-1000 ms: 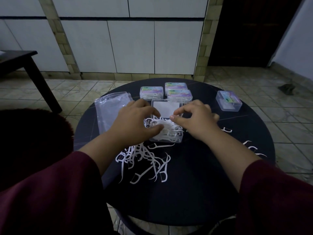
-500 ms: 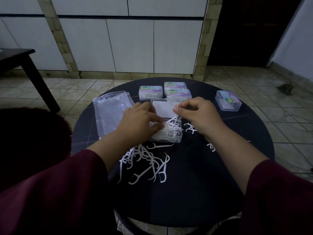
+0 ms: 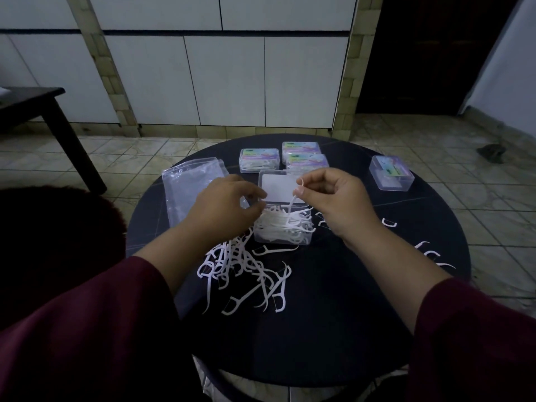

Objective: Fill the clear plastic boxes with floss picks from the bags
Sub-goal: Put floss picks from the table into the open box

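Observation:
An open clear plastic box (image 3: 282, 237) heaped with white floss picks sits mid-table, its lid (image 3: 280, 188) tipped back. My right hand (image 3: 333, 198) pinches one floss pick (image 3: 293, 203) upright above the box. My left hand (image 3: 229, 208) hovers at the box's left edge, fingers curled toward the heap; whether it holds a pick is hidden. A loose pile of floss picks (image 3: 246, 274) lies in front of the box. An empty clear bag (image 3: 191, 187) lies to the left.
Three closed filled boxes (image 3: 259, 159) stand behind the open one, and another box (image 3: 391, 175) sits at the right. Stray picks (image 3: 423, 246) dot the round dark table (image 3: 333, 329) on the right. A dark side table (image 3: 34, 111) stands on the tiled floor at left.
My right hand has lifted from the box, raising one floss pick upright. My left hand has drawn back a little to the box's left edge.

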